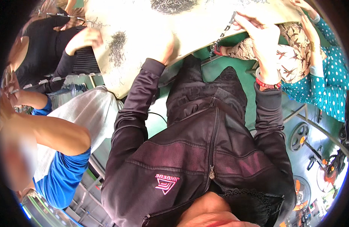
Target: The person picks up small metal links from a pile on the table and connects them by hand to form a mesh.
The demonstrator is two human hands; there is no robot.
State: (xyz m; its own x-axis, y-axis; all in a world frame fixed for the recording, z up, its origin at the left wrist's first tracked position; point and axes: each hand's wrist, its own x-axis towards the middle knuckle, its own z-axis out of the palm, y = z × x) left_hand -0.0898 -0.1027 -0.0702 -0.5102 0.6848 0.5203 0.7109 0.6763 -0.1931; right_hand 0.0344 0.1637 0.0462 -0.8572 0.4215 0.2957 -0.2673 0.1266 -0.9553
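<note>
My right hand (pixel 263 39), with a red bracelet at the wrist, is raised at the table's front edge. Its thumb and fingers pinch the upper end of a chain (pixel 222 34) of dark links, which hangs down past the edge. Over the pale tabletop (pixel 140 22) is my left hand (pixel 167 47), washed out by glare, its fingers hidden or smeared. Left of it lies a heap of small thin dark metal pieces (pixel 117 48). Another such heap (pixel 173 5) sits at the far side of the table.
At the left, a person in black (pixel 42 49) and a person in a blue shirt (pixel 65 174) sit close by, with a linked chain (pixel 46 81) between them. To the right is a person in teal dotted clothing (pixel 325 83). A fan (pixel 302 193) stands at lower right.
</note>
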